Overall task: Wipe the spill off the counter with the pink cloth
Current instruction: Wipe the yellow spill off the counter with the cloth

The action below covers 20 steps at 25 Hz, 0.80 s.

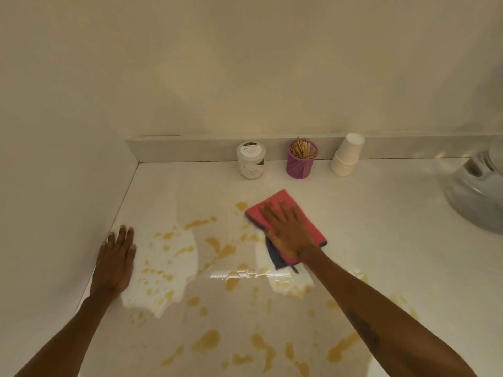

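A folded pink cloth (280,204) with a dark blue underside lies on the white counter (367,213), right of centre. My right hand (290,231) presses flat on top of it, fingers spread and pointing away from me. Yellow-brown spill (206,342) is splashed in many patches and drops across the counter, from just left of the cloth down to the near edge. My left hand (117,257) rests flat on the counter by the left wall, fingers apart, holding nothing.
Along the backsplash stand a white lidded jar (251,163), a purple cup of wooden sticks (301,159) and a stack of white paper cups (347,156). A grey sink or appliance (479,197) sits at the right edge. A wall bounds the counter's left side.
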Tool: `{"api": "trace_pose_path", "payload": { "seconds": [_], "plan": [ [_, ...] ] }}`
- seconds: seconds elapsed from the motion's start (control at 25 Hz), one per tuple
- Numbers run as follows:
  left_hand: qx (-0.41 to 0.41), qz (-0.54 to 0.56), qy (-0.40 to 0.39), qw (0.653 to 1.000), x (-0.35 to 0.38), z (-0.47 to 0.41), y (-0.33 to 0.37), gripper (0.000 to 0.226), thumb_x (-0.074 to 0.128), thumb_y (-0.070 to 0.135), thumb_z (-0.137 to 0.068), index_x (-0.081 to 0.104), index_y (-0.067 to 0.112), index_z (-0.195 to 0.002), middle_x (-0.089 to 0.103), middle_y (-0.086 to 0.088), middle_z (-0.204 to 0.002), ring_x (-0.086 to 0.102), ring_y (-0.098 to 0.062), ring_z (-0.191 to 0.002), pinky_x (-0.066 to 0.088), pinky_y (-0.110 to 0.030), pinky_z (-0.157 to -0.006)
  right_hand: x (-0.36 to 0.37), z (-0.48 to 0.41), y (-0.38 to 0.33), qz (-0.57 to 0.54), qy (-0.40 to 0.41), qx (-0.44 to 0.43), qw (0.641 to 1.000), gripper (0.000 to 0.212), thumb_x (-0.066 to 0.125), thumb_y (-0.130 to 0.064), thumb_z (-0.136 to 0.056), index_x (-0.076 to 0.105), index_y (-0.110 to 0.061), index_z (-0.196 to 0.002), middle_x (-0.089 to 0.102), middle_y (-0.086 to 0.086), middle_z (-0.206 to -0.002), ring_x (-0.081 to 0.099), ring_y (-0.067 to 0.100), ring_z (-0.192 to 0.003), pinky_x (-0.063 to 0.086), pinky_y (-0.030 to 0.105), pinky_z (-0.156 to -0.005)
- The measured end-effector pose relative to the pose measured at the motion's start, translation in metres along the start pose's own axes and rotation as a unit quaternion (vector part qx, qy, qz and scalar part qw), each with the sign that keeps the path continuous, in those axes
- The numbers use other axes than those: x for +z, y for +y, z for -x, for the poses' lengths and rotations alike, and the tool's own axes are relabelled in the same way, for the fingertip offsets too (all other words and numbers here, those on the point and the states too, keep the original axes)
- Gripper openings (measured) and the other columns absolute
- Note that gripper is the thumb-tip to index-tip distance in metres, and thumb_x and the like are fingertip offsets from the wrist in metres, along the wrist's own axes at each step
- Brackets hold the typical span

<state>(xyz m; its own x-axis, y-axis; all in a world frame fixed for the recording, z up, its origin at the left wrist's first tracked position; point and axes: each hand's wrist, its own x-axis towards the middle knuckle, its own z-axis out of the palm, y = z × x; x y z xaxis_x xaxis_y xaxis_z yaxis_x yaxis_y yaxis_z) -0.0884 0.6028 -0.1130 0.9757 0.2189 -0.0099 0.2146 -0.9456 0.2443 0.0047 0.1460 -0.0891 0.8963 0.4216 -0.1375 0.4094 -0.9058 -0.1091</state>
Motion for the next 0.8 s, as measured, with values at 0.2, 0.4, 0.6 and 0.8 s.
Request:
{"api": "trace_pose_path", "payload": {
  "seconds": [0.2,0.4,0.6,0.8],
  "plan": [
    [0.002,-0.002,0.005,1.0,-0.001,0.004,0.002,0.061,0.013,0.038,-0.102,0.014,0.01,-0.156,0.008,-0.003,-0.164,0.009,-0.03,-0.154,0.004,-0.039,-0.123,0.016,0.048,0.066,0.036,0.014,-0.061,0.997,0.064,0.007,-0.055,-0.102,-0.016,-0.032,-0.157,-0.012,-0.003,-0.168,-0.008,0.026,-0.157,-0.004,0.047,-0.126],
    [0.001,0.004,0.011,1.0,0.002,0.005,0.0,0.064,0.005,0.045,-0.099,0.008,0.018,-0.157,0.003,0.004,-0.165,-0.001,-0.016,-0.152,0.0,-0.035,-0.125,0.007,-0.015,0.044,0.006,0.025,0.109,0.994,0.074,0.011,-0.064,-0.1,-0.01,-0.025,-0.16,-0.014,-0.002,-0.166,-0.009,0.03,-0.156,-0.004,0.05,-0.127],
    [0.002,0.0,0.003,1.0,0.002,0.004,-0.004,0.06,0.005,0.046,-0.1,0.005,0.024,-0.157,-0.001,0.008,-0.165,-0.005,-0.015,-0.153,-0.001,-0.034,-0.125,0.008,-0.071,-0.038,-0.007,0.012,0.022,1.0,0.06,0.015,-0.046,-0.106,-0.008,-0.031,-0.159,-0.008,-0.001,-0.169,-0.011,0.028,-0.156,-0.008,0.048,-0.126],
    [0.011,0.008,-0.019,1.0,-0.006,0.002,-0.006,0.061,0.009,0.042,-0.099,0.007,0.02,-0.156,0.002,0.005,-0.165,0.0,-0.017,-0.154,0.001,-0.033,-0.125,0.013,-0.045,-0.074,0.027,-0.02,-0.178,0.983,0.058,0.011,-0.049,-0.105,-0.005,-0.035,-0.159,-0.011,-0.008,-0.168,-0.016,0.02,-0.155,-0.013,0.044,-0.125]
  ]
}}
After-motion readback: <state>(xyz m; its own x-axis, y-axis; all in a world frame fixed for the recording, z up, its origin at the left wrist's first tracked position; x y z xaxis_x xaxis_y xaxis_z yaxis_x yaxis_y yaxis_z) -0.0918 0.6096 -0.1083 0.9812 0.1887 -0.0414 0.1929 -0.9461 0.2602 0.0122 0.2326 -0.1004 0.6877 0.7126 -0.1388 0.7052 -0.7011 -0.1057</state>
